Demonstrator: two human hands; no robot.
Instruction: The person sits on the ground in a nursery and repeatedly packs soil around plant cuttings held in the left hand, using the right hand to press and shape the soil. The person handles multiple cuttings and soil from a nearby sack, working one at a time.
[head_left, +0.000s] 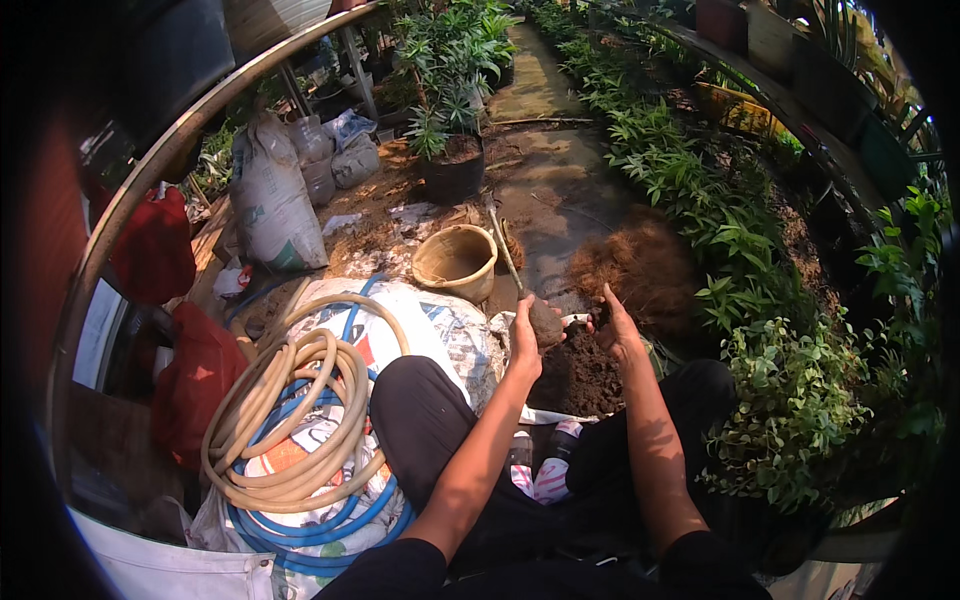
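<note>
My left hand (526, 335) cups a rounded ball of dark soil (545, 322) packed around the lower end of a bare woody stem (504, 244). The stem leans up and away towards a tan plastic pot (455, 262). My right hand (616, 330) is apart from the ball, thumb and fingers spread, with dark soil at its fingertips. Below both hands, a heap of loose dark soil (592, 375) lies on an opened white sack, between my knees and beyond my feet.
Coiled tan hose (300, 420) and blue hose (322, 536) lie on sacks at left. Brown fibre (637, 266) lies beyond my right hand. A black pot (454, 180) holds a leafy plant. A full white sack (274, 199) stands behind. Leafy plants (787, 405) line the right.
</note>
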